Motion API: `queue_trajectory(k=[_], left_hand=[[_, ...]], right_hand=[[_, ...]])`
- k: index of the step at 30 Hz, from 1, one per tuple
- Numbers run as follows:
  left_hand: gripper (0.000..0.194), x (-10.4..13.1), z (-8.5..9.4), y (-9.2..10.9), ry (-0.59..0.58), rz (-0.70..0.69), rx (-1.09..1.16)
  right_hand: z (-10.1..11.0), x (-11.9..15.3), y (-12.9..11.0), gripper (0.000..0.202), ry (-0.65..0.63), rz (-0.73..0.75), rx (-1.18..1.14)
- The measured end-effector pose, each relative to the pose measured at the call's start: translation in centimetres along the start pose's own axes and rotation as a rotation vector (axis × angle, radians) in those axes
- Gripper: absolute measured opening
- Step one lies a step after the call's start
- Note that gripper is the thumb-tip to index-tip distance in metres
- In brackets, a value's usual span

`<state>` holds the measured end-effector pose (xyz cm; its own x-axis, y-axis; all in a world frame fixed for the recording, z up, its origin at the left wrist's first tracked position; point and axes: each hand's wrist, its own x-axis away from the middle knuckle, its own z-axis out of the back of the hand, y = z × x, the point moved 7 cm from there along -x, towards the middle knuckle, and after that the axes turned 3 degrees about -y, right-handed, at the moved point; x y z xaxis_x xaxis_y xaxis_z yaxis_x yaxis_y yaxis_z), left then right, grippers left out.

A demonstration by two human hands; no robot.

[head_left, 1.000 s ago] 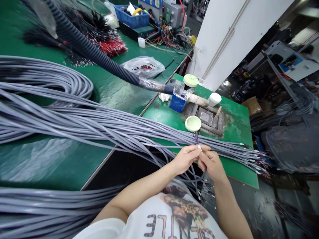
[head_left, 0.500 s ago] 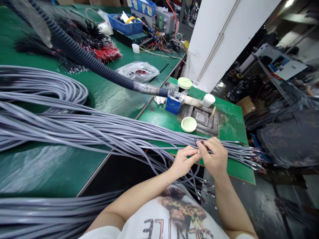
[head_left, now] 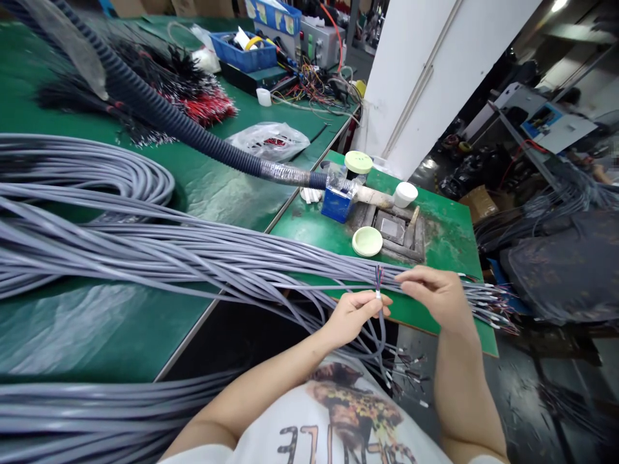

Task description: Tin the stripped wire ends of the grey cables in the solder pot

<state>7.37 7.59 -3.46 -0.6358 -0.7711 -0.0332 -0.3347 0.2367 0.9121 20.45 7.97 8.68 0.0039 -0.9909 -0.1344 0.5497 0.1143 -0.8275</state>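
Between thumb and fingers, my left hand (head_left: 352,317) pinches a grey cable (head_left: 382,335) just below its stripped end. Thin coloured wires (head_left: 378,277) stick upward out of that end, above a white band. The cable's lower part curves down beneath the hand. My right hand (head_left: 438,293) is a short way to the right of the wires, fingers stretched out and apart from the thumb, holding nothing. Behind both hands runs a thick bundle of grey cables (head_left: 290,252), its stripped ends (head_left: 488,303) lying at the right of the green board.
A soldering pot (head_left: 393,229) sits in a dark frame on the green board (head_left: 447,235). Around it are a pale green lid (head_left: 367,241), a white jar (head_left: 405,193) and a ribbed hose (head_left: 193,132) on a blue box (head_left: 336,203). Coiled cables (head_left: 145,171) lie at left.
My right hand has let go of the wire end and moved right, its fingers opening. The coloured wires now stand upright in view above my left hand, which keeps its hold.
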Motion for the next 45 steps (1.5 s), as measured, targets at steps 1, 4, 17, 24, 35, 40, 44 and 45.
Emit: queue_trajectory(k=[1,4,17,24,35,40,44,45], left_hand=[[0.037,0.0,0.0,0.2,-0.026,-0.009,0.002],[0.039,-0.1,-0.3,0.6,-0.097,-0.035,-0.007],[0.035,-0.5,0.2,-1.1,0.018,0.044,0.414],[0.033,-0.4,0.9,-0.5,0.126,0.128,0.668],[0.027,-1.0,-0.3,1.3,0.054,0.135,0.747],[0.035,-0.9,0.8,2.9,0.092,0.018,0.443],[0.048,-0.8,1.8,3.8,0.135,-0.048,0.221],[0.053,-0.9,1.8,4.0,0.127,-0.06,0.175]], right_hand=[[-0.9,0.1,0.5,0.013,-0.081,-0.044,-0.002],[-2.8,0.2,1.2,0.023,-0.175,-0.148,-0.063],[-4.5,0.7,0.7,0.012,0.168,0.014,-0.018],[-3.5,2.2,-0.4,0.033,0.157,0.444,0.25],[-5.1,4.1,-1.0,0.041,-0.027,0.753,0.579],[-2.1,2.8,-1.5,0.031,0.217,0.637,0.281],[0.4,2.2,-0.4,0.023,0.531,0.39,0.061],[0.5,2.1,-0.1,0.024,0.553,0.338,0.051]])
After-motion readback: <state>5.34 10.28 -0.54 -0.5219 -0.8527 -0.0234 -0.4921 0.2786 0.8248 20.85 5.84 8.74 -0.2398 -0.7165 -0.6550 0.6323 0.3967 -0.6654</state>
